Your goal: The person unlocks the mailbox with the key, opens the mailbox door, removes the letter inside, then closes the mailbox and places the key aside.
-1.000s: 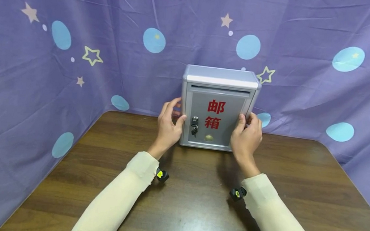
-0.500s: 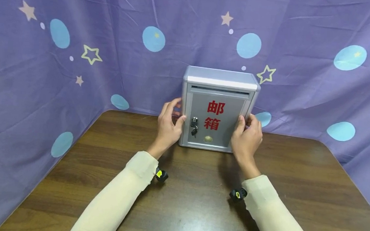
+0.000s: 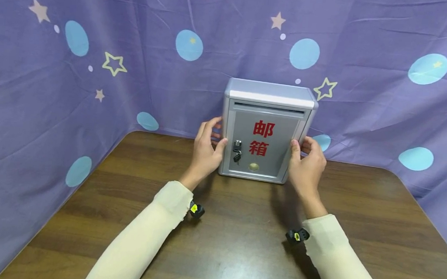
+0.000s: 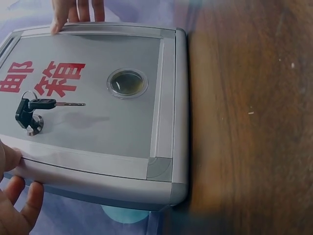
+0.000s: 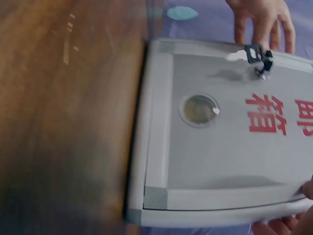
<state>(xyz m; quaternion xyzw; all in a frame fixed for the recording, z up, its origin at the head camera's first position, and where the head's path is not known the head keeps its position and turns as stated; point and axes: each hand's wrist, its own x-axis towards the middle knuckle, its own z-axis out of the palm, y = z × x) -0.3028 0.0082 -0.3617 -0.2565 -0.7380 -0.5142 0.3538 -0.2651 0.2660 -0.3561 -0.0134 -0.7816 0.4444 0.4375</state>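
Mid-frame, our left hand (image 3: 205, 155) and right hand (image 3: 308, 166) clamp fingers on the mailbox (image 3: 280, 137), likely stiff, best held by its sides.

Mailbox (image 3: 265, 136), silver, red chars.: back & underside hidden; upper end cut off in both wrist views. Slot (image 3: 269, 109): interior can't be made out. Keys (image 3: 237, 158): detail too sm. in head view; washed-out & blurred, R wrist view. L hand (image 3: 206, 153): fingertips hidden at box's side, head view; cut by L edge, L wrist view. R hand (image 3: 307, 166): ditto hidden, head view; cut by R edge, R wrist view. Sleeves (image 3: 138, 238): cut at btm., head view. Tabletop (image 3: 236, 228): blurred, R wrist view.
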